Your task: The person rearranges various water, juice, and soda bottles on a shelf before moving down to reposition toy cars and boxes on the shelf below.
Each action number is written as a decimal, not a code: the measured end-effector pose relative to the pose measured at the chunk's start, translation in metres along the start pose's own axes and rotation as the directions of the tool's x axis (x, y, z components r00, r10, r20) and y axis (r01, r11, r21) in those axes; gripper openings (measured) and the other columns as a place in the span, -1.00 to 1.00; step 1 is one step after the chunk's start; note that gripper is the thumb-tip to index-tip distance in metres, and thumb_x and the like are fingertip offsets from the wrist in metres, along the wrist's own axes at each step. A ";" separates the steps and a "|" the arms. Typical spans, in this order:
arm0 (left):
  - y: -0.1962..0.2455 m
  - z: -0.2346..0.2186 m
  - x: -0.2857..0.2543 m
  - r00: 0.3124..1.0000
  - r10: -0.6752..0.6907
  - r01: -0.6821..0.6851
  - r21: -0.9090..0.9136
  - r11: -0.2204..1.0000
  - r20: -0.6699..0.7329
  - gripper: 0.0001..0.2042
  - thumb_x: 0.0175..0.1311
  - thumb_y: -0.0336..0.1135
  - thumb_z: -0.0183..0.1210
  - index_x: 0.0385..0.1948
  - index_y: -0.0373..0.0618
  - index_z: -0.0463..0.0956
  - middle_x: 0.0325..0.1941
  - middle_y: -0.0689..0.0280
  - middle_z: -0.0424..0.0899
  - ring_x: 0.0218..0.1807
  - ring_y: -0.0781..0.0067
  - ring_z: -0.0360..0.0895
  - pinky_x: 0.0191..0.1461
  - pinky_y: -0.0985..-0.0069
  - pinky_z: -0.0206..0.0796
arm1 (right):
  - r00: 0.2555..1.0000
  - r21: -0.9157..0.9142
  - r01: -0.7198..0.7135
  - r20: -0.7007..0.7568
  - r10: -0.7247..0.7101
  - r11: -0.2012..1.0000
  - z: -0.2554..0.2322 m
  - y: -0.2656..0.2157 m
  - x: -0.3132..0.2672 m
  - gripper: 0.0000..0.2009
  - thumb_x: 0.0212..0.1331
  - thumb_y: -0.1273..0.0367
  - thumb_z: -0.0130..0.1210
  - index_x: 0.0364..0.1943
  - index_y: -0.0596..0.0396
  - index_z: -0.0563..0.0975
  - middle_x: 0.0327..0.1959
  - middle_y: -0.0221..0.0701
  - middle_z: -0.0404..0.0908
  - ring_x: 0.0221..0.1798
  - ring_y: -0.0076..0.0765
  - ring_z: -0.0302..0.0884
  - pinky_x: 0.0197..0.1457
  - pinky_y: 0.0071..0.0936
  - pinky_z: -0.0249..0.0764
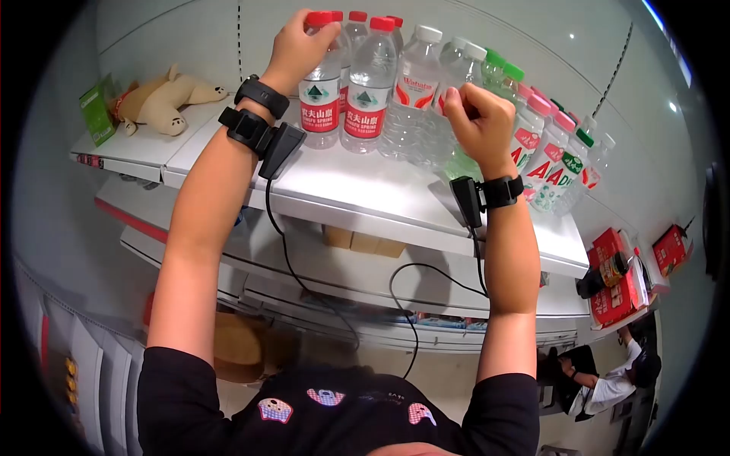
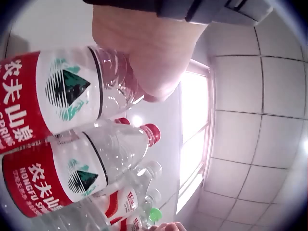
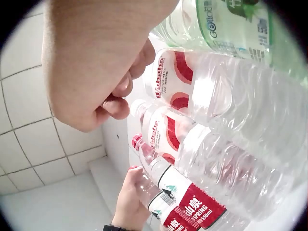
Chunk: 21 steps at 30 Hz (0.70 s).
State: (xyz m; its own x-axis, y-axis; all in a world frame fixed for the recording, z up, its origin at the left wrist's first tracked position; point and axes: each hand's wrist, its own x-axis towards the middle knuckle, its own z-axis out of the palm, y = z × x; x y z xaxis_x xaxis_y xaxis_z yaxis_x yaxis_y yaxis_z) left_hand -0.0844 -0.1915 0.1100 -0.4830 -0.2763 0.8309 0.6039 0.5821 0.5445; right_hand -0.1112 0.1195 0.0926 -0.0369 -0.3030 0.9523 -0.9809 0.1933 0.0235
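— Black sleeves point(image 1: 182, 395) sat nearest the lens. What did the left hand point(image 1: 298, 47) hold?

— Its grip was curled over the red cap and neck of the first red-label bottle point(image 1: 320, 95), upright on the shelf point(image 1: 365, 199).

— And the right hand point(image 1: 480, 125)?

— Its grip was curled tight, fingers folded into the palm against the white-capped bottles point(image 1: 449, 99); whether it pinched one, I could not tell.
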 end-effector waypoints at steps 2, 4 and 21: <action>-0.005 0.004 -0.002 0.999 -0.017 0.018 0.045 0.999 -0.032 -0.67 0.32 -0.18 0.27 -0.07 -0.25 0.52 -0.27 0.31 0.69 -0.28 0.50 0.65 -0.11 0.56 0.47 | 1.000 -0.004 -0.006 0.005 0.006 1.000 0.000 0.000 0.000 -0.67 0.14 0.41 0.21 -0.70 0.19 0.39 -0.79 -0.39 0.25 -0.74 -0.51 0.14 -0.61 -0.53 0.13; -0.008 0.007 -0.005 0.996 0.088 -0.089 0.055 0.995 0.005 -0.57 0.28 -0.07 0.29 -0.02 -0.24 0.51 -0.07 0.19 0.65 -0.05 0.43 0.60 0.05 0.47 0.41 | 1.000 -0.017 0.011 -0.002 -0.011 1.000 0.000 0.001 0.000 -0.68 0.16 0.40 0.21 -0.69 0.19 0.40 -0.79 -0.39 0.26 -0.74 -0.50 0.15 -0.60 -0.53 0.15; -0.023 0.009 -0.045 0.932 -0.068 0.232 -0.441 0.867 0.356 -0.41 0.26 -0.05 0.29 0.26 -0.12 0.34 0.19 0.25 0.56 0.17 0.39 0.54 0.25 0.41 0.35 | 0.999 -0.029 -0.013 0.040 0.015 0.999 0.004 0.000 -0.003 -0.68 0.17 0.40 0.21 -0.66 0.20 0.39 -0.77 -0.41 0.22 -0.70 -0.53 0.10 -0.59 -0.54 0.12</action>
State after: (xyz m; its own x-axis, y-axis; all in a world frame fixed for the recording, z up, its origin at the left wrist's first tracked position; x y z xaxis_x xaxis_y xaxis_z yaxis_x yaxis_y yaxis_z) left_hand -0.0827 -0.1856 0.0591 -0.7170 -0.0247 0.6966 0.6913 0.1028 0.7152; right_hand -0.1122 0.1164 0.0885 -0.0588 -0.3369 0.9397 -0.9744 0.2241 0.0194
